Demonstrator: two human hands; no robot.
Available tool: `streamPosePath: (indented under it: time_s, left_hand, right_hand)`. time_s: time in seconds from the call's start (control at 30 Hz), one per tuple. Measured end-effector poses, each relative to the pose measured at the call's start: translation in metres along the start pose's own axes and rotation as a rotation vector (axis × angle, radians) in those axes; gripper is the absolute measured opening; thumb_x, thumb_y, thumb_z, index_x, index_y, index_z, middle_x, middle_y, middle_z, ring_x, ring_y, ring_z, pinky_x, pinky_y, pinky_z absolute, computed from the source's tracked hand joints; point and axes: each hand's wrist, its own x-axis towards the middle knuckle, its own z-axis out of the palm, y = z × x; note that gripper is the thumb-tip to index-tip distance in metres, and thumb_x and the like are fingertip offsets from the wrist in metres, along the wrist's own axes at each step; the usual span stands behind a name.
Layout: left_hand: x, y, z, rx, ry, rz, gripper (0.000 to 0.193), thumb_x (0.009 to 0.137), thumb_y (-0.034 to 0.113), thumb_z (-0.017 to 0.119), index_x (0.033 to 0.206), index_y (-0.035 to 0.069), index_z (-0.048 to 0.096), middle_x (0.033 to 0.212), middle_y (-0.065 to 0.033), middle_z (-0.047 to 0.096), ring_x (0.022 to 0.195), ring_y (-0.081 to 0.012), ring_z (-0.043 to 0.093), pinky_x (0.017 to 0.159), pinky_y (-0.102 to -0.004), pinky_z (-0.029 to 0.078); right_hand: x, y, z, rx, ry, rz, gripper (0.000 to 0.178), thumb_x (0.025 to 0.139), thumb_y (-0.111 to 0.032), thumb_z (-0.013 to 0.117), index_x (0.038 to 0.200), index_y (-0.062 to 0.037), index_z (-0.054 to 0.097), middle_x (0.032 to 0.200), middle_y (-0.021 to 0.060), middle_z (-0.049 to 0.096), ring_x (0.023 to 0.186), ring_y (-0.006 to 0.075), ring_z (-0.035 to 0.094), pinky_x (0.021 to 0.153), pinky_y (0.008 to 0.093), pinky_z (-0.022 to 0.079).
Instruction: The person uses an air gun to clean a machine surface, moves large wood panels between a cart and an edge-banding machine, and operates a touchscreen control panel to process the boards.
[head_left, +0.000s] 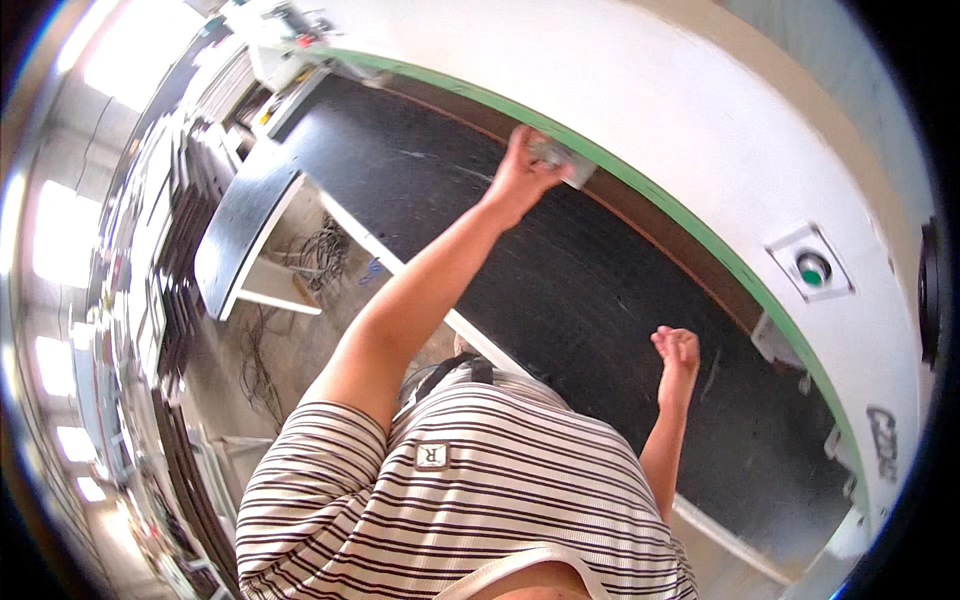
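My left hand (525, 172) reaches out to the green-edged rim of the big white machine (700, 130). Its fingers close round a small silvery metal fitting with a flat plate (578, 170); blur hides the fitting's finer shape. Beneath both arms lies the black worktable (570, 300). My right hand (678, 347) is raised over the table's right part, away from the machine's rim. Its fingers are curled in, and nothing shows in them.
On the machine's white face sits a green push button (812, 267). Metal brackets (775, 342) stick out below its green edge (690, 228). Dark panels (180, 215) stand stacked at the left. Coiled cables (322, 252) lie on the floor beside the table's white frame (365, 240).
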Motion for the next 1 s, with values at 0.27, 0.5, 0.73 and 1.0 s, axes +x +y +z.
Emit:
streamPosePath:
  time_s: [0.27, 0.5, 0.73, 1.0]
  left_hand:
    - [-0.109, -0.066, -0.131, 0.082, 0.041, -0.086, 0.082, 0.090, 0.012, 0.072, 0.151, 0.018, 0.018, 0.140, -0.0183, 0.043, 0.129, -0.0294, 0.047, 0.104, -0.0435, 0.045]
    - [-0.271, -0.178, -0.319, 0.351, 0.178, -0.325, 0.073, 0.083, 0.022, 0.078, 0.140, 0.006, 0.036, 0.121, -0.0217, 0.055, 0.107, -0.0290, 0.060, 0.091, -0.0403, 0.052]
    - [-0.344, -0.133, -0.430, 0.522, 0.263, -0.509, 0.061, 0.084, 0.029, 0.075, 0.133, 0.004, 0.048, 0.124, -0.0218, 0.049, 0.103, -0.0305, 0.061, 0.091, -0.0408, 0.052]
    - [-0.342, -0.128, -0.516, 0.446, 0.604, -0.408, 0.053, 0.086, 0.022, 0.071, 0.129, 0.001, 0.050, 0.125, -0.0195, 0.049, 0.103, -0.0292, 0.063, 0.090, -0.0392, 0.052]
  right_hand:
    - [-0.029, 0.027, 0.146, -0.446, -0.441, -0.066, 0.029, 0.095, -0.027, 0.066, 0.105, -0.0005, 0.060, 0.095, 0.0112, 0.068, 0.091, 0.0174, 0.068, 0.082, 0.0318, 0.053]
    - [-0.048, 0.061, 0.306, -0.535, -0.541, -0.025, 0.017, 0.094, -0.011, 0.062, 0.106, 0.0009, 0.064, 0.094, 0.0120, 0.072, 0.085, 0.0162, 0.070, 0.078, 0.0314, 0.055]
    - [-0.034, 0.012, 0.490, -0.649, -0.740, -0.257, 0.021, 0.094, -0.019, 0.064, 0.105, -0.0015, 0.065, 0.095, 0.0135, 0.071, 0.087, 0.0223, 0.070, 0.079, 0.0342, 0.055]
    - [0.036, -0.067, 0.647, -0.598, -0.763, -0.532, 0.039, 0.094, -0.017, 0.065, 0.127, -0.0021, 0.051, 0.088, 0.0117, 0.070, 0.078, 0.0221, 0.070, 0.072, 0.0344, 0.055]
